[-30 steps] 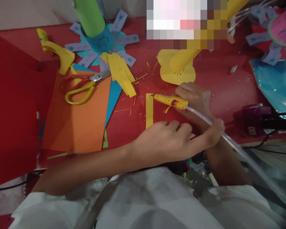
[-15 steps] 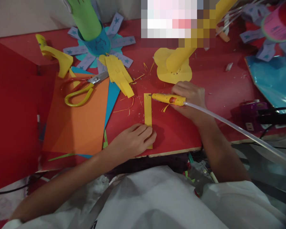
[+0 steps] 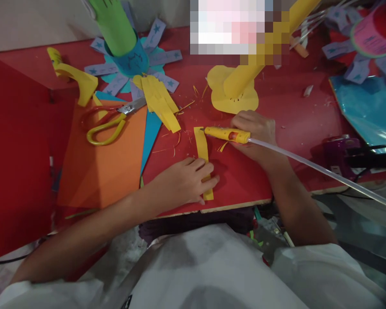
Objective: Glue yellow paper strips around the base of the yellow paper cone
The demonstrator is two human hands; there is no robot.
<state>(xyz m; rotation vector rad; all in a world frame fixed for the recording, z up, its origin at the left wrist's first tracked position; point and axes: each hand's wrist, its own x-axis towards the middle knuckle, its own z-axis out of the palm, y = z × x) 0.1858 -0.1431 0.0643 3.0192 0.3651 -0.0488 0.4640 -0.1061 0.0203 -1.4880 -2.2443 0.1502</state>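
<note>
A narrow yellow paper strip point(image 3: 200, 143) lies on the red table point(image 3: 289, 116), slightly slanted. My left hand point(image 3: 183, 184) rests flat on the strip's near end, fingers stretched out and pressing it down. My right hand point(image 3: 255, 131) is wrapped round a yellow glue gun point(image 3: 227, 134) whose nozzle points left and touches the strip's far end. A long clear glue stick point(image 3: 318, 169) trails from the gun's back toward the right edge.
Scissors with yellow handles point(image 3: 111, 122) lie on an orange sheet point(image 3: 99, 163) to the left, over a blue sheet point(image 3: 152, 128). A pile of yellow strips point(image 3: 161, 101), a green-and-blue paper tube flower point(image 3: 125, 47), a yellow tube on a flower base point(image 3: 234, 92) and a purple device point(image 3: 339, 152) surround the spot.
My left hand left the glue stick, came down onto the strip's near end and slid it, so the strip now slants. The glue gun has stayed near the strip's top.
</note>
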